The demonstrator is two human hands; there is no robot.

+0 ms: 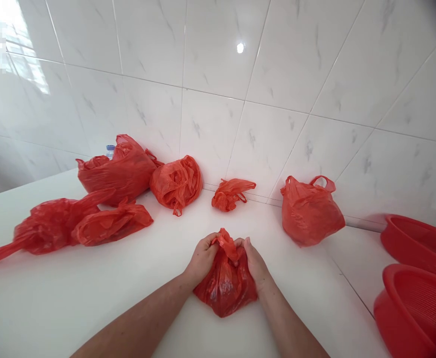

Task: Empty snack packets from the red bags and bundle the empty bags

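A filled red plastic bag (227, 291) rests on the white table in front of me, its neck gathered upward. My left hand (203, 258) pinches the left side of the bag's top, fingers closed on the plastic. On the opposite side, my right hand (253, 261) has its fingers curled onto the bag near the neck, with the thumb pointing up. The bag's contents are dark and cannot be made out through the plastic. A small crumpled red bag (230, 195) lies just beyond my hands, near the wall.
Several red bags lie at the left, including a large one (117, 174), a round bundle (176, 184) and a flatter one (113, 224). A full bag (310, 213) stands right. Red plastic baskets (389, 298) sit at far right. The tiled wall (218, 119) bounds the white table (158, 303).
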